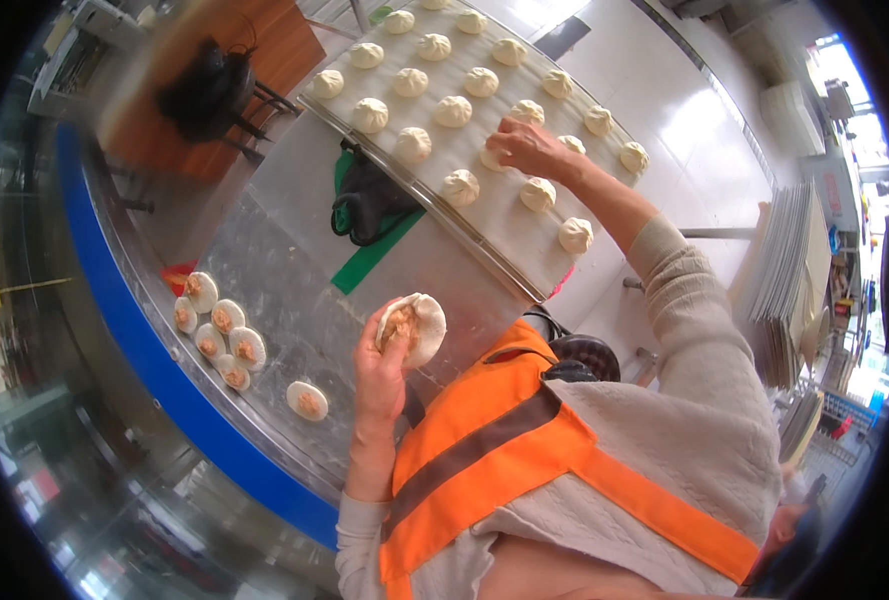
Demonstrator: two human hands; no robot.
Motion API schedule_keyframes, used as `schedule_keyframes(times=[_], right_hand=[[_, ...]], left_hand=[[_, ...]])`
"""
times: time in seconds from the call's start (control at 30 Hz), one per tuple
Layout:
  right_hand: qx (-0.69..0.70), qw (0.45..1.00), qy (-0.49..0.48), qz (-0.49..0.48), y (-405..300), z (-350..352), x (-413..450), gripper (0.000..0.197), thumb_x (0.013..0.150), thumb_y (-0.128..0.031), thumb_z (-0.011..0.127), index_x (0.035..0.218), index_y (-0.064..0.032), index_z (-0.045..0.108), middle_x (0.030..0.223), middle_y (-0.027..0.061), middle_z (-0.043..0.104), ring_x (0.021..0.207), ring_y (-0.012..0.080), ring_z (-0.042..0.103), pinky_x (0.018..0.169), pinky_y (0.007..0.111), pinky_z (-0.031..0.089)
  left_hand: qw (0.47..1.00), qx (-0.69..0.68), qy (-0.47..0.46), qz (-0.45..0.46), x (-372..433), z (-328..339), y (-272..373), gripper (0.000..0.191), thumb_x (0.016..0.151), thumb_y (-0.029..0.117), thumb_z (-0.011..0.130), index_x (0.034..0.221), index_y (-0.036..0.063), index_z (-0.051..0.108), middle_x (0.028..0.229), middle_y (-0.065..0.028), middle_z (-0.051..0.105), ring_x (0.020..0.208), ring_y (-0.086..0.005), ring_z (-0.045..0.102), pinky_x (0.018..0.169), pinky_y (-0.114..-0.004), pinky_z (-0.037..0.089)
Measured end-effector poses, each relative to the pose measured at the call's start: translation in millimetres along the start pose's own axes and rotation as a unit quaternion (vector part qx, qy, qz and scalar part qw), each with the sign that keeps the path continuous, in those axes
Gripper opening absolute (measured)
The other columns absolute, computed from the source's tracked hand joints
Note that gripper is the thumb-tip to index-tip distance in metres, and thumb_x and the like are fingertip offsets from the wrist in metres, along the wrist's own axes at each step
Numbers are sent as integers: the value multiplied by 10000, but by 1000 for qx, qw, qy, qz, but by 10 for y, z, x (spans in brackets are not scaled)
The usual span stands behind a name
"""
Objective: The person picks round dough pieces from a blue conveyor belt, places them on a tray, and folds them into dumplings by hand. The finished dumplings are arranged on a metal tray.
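In my left hand [381, 371] rests a round dough wrapper [431, 330] with a lump of orange-brown filling [401, 327] at its middle. The thumb presses on the filling and the fingers cup the dough from behind. My right hand [533, 148] reaches over the tray [414, 176], its fingertips closed at the top of a pleated bun [491, 159] that the hand partly hides. Rows of pleated buns [453, 111] sit on the tray around it. On the metal worktop [264, 247], a wrapper with filling [308, 401] lies apart from a cluster of similar filled wrappers [227, 316].
A black bag [373, 199] and a green strap [377, 255] lie beside the tray's near edge. A blue rim [189, 420] borders the worktop on the left. Stacked boards [778, 285] stand at right. A stool with a black item [208, 94] is beyond the worktop.
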State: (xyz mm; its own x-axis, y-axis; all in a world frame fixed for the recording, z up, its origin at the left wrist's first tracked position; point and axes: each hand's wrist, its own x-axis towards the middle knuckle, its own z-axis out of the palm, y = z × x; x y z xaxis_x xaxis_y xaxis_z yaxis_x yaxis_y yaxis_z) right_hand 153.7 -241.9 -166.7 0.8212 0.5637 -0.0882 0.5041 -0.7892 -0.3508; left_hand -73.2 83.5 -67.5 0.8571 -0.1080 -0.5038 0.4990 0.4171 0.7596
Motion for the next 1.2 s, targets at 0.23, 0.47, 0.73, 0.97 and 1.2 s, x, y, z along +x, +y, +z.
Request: schedule_keyframes(times=[0.23,0.47,0.73,0.97,1.2], right_hand=[[125,984,125,-3,-1016,-251,-216,370,822,-102,687,1182,-78,608,1037,102,623,937,233,618,791,348,517],[409,910,-59,-41,-2243,-320,-419,333,864,-79,660,1187,-35,591,852,50,630,754,114,580,669,267,480],[308,939,-23,-152,-2750,-385,-390,125,838,-67,669,931,-12,607,751,109,588,673,285,606,583,348,489],[206,951,23,-229,-3063,-361,-368,79,835,-38,633,898,-24,586,772,120,569,682,310,592,592,380,481],[204,959,10,-196,-3282,-419,-332,87,830,-30,634,905,-25,591,809,128,558,702,317,585,609,380,481]], left_hand=[[998,-59,2,-1,-16,-54,67,363,901,53,600,1255,24,525,1176,-66,567,1067,-146,558,897,-265,478],[996,22,-17,85,7,-174,23,320,910,18,558,1229,37,564,1128,-50,606,1012,-117,576,894,-249,468],[955,248,30,163,-219,-383,78,336,866,12,583,1199,54,586,1040,-109,655,935,-174,636,816,-291,507],[945,243,47,213,-343,-616,67,323,846,52,632,1166,40,592,1046,-153,656,923,-257,660,808,-325,518],[893,295,47,336,-393,-730,161,349,816,86,666,1154,33,596,1043,-182,634,929,-309,649,802,-343,520]])
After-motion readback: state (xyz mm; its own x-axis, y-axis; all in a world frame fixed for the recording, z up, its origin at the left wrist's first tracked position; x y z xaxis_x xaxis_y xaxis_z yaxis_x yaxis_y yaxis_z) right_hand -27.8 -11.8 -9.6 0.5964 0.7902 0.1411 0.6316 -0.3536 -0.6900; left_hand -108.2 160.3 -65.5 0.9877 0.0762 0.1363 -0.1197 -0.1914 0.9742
